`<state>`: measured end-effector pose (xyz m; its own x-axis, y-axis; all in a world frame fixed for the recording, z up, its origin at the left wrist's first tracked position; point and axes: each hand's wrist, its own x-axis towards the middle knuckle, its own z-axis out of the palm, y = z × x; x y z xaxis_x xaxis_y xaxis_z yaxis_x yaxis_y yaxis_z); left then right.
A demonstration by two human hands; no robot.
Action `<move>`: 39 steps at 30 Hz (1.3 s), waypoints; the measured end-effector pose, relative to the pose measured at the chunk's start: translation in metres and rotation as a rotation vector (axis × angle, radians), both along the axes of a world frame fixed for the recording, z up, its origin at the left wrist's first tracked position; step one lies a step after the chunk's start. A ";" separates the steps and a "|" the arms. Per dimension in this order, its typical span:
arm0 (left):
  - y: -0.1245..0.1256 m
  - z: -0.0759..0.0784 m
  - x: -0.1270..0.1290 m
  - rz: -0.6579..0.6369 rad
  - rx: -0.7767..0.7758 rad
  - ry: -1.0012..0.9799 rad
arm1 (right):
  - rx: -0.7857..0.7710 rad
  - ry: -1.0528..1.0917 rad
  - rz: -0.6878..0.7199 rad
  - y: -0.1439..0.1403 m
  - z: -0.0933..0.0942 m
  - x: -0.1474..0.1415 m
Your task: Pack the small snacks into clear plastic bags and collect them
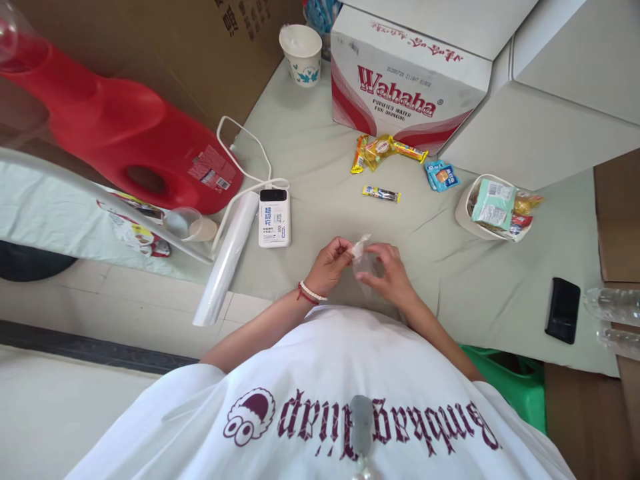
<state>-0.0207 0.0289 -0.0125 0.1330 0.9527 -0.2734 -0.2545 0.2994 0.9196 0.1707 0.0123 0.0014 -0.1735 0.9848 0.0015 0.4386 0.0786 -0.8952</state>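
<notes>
Close to my body, above the cloth-covered table, both my hands meet at a small, clear plastic bag (363, 265). With thumb and fingers my left hand (330, 263) pinches its bunched, whitish top. From the other side my right hand (393, 272) grips the bag between thumb and forefinger. What the bag holds, if anything, I cannot make out. Beyond the hands lies a small yellow and dark snack packet (381, 194). Farther back are several yellow-orange wrapped snacks (380, 152) and blue packets (442, 176).
A white power bank (275, 219) with a cable and a plastic film roll (226, 260) lie left, beside a large red jug (135, 140). At the back stand a paper cup (302, 57) and a Wahaha carton (407, 87). Right are a snack tub (470, 213) and a black phone (563, 310).
</notes>
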 end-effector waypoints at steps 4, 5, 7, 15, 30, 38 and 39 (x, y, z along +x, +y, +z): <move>0.004 -0.003 0.013 0.212 0.047 0.080 | -0.025 0.017 -0.065 -0.001 -0.006 -0.013; 0.007 -0.004 0.014 0.244 0.055 0.103 | -0.096 0.072 -0.084 0.000 -0.007 -0.010; 0.011 -0.007 0.012 0.249 0.077 0.154 | -0.244 0.190 -0.089 0.003 -0.006 -0.002; 0.015 -0.003 0.017 0.327 0.092 0.288 | -0.084 0.144 -0.178 0.003 0.009 0.006; 0.025 0.006 -0.027 -0.096 0.008 0.148 | -0.215 0.165 -0.093 0.041 0.022 0.066; 0.042 0.007 -0.001 0.307 -0.469 -0.199 | -0.306 0.285 -0.136 0.022 0.012 0.029; 0.043 0.007 -0.001 0.302 -0.468 -0.199 | -0.325 0.320 -0.151 0.019 0.011 0.029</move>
